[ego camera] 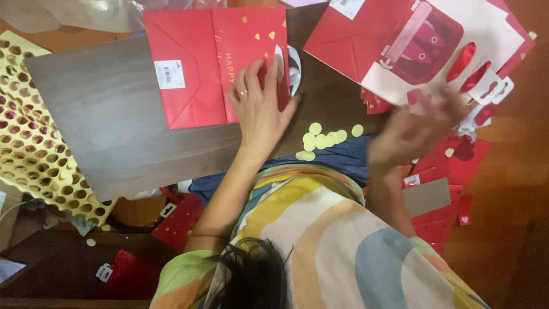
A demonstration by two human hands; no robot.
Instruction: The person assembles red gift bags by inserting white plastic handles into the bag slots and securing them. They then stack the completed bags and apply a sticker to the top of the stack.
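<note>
Left hand [260, 106] flat, fingers spread, pressing red bag [214, 66] on board [114, 114], bag's long axis across. Right hand [414, 129] blurred, grip unclear, well right of bag, near red pieces [452, 166]. Left nearer.

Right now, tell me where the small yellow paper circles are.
The yellow circles lie in a loose cluster at the near edge of the wooden board, between the left hand on the red bag and the blurred right hand.
</note>
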